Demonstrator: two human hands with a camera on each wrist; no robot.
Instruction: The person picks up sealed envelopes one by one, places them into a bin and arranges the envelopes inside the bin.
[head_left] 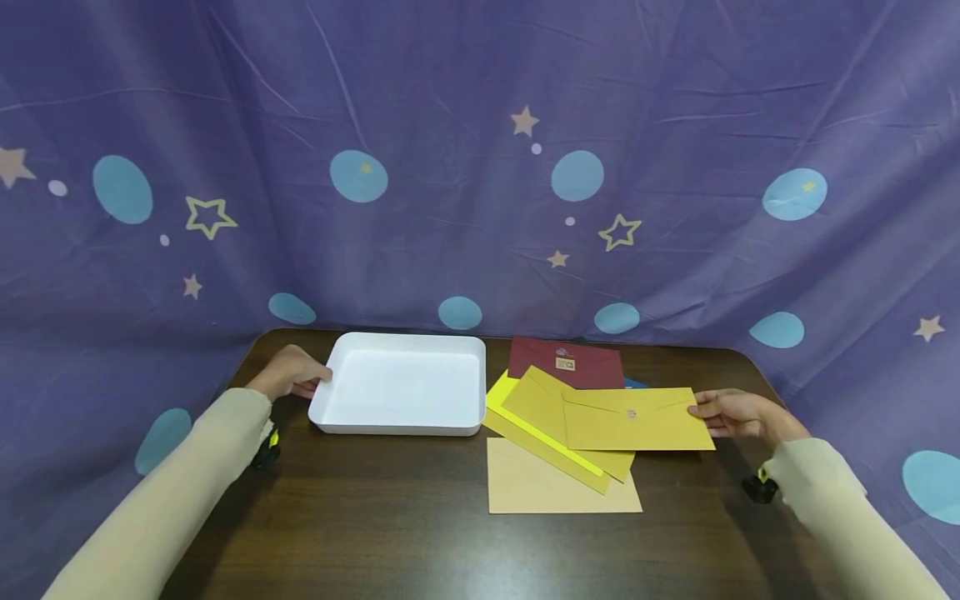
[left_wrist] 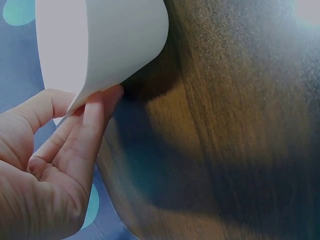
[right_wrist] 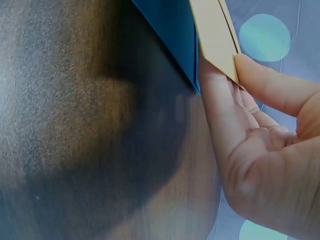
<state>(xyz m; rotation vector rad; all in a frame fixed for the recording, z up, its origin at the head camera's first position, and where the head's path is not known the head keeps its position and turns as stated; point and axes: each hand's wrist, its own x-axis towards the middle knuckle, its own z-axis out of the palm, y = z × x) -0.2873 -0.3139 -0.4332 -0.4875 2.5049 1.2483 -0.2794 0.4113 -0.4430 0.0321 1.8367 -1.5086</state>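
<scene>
A shallow white tray [head_left: 405, 387] stands toward the back of the table, left of the middle. My left hand [head_left: 291, 372] grips its left rim, thumb on the inside and fingers against the outer wall, as the left wrist view shows. On the right, my right hand [head_left: 744, 415] pinches the right end of a golden-yellow envelope [head_left: 600, 427] between thumb and fingers. This envelope lies over others: a second golden one [head_left: 536, 404], a bright yellow one [head_left: 498, 387], a dark red one [head_left: 536, 360] behind and a beige one [head_left: 540, 487] in front. A blue envelope [right_wrist: 172, 37] is mostly hidden beneath.
The dark wooden table [head_left: 360, 508] has rounded back corners. Directly behind it hangs a purple cloth [head_left: 450, 233] with stars and blue ovals. Each wrist carries a small dark device below the sleeve.
</scene>
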